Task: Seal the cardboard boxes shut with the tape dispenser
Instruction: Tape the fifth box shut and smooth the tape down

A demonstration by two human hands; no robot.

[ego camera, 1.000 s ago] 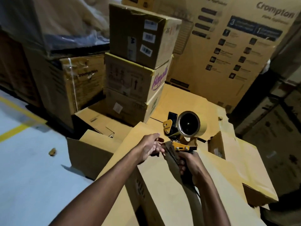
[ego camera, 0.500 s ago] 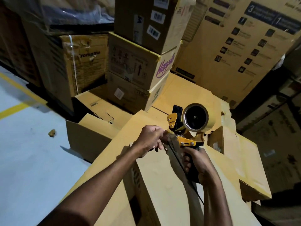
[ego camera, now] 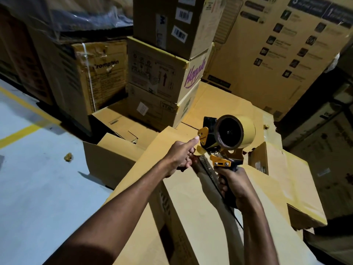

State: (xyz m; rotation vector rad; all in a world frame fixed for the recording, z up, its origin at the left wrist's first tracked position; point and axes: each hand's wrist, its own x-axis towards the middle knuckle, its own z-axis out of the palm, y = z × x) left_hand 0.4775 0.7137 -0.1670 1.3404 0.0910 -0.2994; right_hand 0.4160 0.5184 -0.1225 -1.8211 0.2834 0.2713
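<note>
Now, head view only. Tape dispenser (ego camera: pixel 225 142): held just above far end of near cardboard box (ego camera: pixel 191 203), over centre seam (ego camera: pixel 217 186), roll (ego camera: pixel 240 131) uppermost. Right hand (ego camera: pixel 235 186): fingers wrapped tight round handle. Left hand (ego camera: pixel 181 157): fingers curled at dispenser front, seemingly pinching tape end (ego camera: pixel 199 150), thumb straight against orange guard (ego camera: pixel 203 135). Judged progress: barely begun, seam apparently open and untaped. Left to do: stick end down, run strip along seam, cut; afterwards open-flapped box (ego camera: pixel 114 155) at left.

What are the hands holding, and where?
The right hand grips the tape dispenser by its black handle; the left hand seems to pinch the tape end at its front.
</note>
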